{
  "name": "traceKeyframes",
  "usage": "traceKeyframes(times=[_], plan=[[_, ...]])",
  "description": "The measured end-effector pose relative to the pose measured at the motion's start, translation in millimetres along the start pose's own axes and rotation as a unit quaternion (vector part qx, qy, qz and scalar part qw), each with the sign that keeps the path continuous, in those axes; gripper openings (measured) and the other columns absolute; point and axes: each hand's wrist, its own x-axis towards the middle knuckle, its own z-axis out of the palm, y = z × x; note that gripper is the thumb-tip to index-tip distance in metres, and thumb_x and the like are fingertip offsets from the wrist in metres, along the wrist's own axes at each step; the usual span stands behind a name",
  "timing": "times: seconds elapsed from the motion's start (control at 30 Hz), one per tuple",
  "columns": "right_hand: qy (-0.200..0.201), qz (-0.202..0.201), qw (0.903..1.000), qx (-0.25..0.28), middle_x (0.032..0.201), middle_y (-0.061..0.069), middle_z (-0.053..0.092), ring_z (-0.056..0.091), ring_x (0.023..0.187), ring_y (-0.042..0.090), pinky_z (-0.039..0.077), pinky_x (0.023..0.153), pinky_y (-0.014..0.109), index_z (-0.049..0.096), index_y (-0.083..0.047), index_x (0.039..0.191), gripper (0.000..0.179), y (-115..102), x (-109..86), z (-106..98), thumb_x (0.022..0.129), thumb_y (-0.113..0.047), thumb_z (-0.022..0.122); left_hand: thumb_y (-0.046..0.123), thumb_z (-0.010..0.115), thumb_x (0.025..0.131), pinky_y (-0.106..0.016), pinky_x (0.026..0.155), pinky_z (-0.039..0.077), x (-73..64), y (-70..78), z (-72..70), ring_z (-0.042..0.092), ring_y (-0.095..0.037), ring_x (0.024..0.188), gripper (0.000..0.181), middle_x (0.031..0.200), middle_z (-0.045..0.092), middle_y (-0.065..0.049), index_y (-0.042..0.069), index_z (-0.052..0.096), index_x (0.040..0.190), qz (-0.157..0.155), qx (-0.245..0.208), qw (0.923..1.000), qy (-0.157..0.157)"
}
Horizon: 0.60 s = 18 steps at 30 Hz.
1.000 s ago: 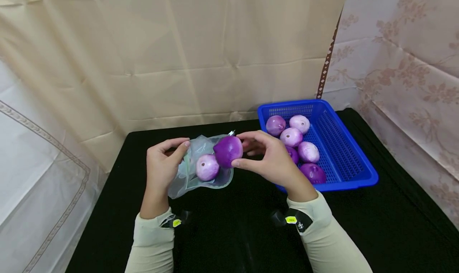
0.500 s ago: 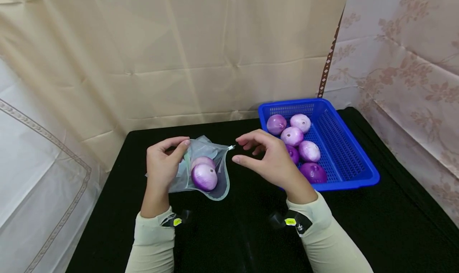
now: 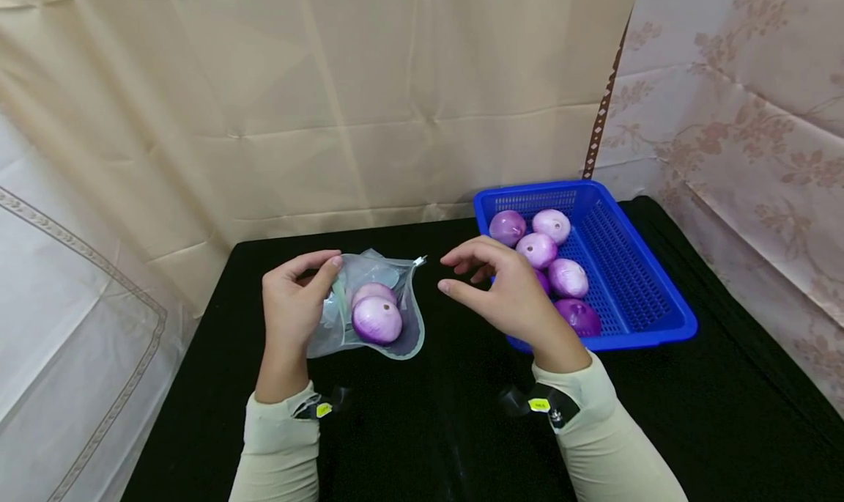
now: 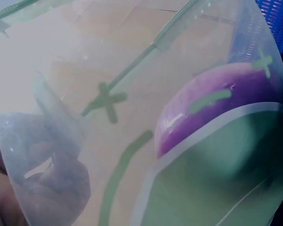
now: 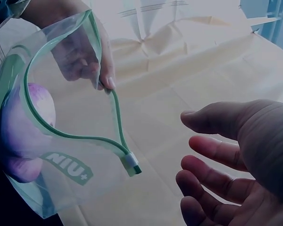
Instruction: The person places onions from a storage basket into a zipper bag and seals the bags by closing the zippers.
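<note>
White cloth point(image 3: 79, 282): hangs well to the left of your left fingers, crossed by a patterned band.
Counter point(image 3: 448, 421): covered in black, it lies below the fingers of both your hands.
Left sleeve point(image 3: 282, 451): pale, nearer to you than your left fingers, with a dark wrist device point(image 3: 321, 410) and its yellow label at the cuff.
Left hand point(image 3: 293, 297): thumb and forefinger pinch the rim of the bag at its left side.
Clear bag point(image 3: 330, 343): spreads to the right of your left fingers, between your two hands, its mouth gaping; your right wrist view shows the green zip edging and a green patch reading "NIU+".
Bagged onions: two, inside the bag, to the right of your left fingers and slightly nearer to you; the front onion point(image 3: 376, 320) partly covers the rear onion point(image 3: 374, 291).
Zip slider point(image 3: 420, 261): at the bag's right corner, just beside your right fingertips but not touching them.
Right hand point(image 3: 511, 293): released, holding nothing; thumb and fingers stand apart, loosely bent, pointing toward the bag.
Basket onions point(image 3: 568, 278): six visible, grouped beyond and to the right of your right fingers; one is partly hidden by that hand.
Blue basket point(image 3: 633, 286): to the right of your right fingers, on the counter, its onions gathered along the left side.
Right sleeve point(image 3: 613, 443): pale, nearer to you than your right fingers.
Floral cloth point(image 3: 745, 121): well to the right of your right fingers.
</note>
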Motion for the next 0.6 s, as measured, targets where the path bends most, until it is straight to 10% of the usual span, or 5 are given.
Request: traceKeyframes(times=[0.6], plan=[[-0.012,0.038,0.9991,0.015,0.109,-0.001,0.072,0.068,0.099,0.016,0.054,0.085,0.037,0.075,-0.015,0.111,0.025,0,0.2,-11,0.087,-0.018,0.084,0.027,0.080,0.093,-0.020,0.052,0.051,0.8,-0.7,2.5,0.060,-0.007,0.060,0.019,0.089,0.076,0.004,0.009,0.082,0.100,-0.015,0.010,0.9998,-0.004]])
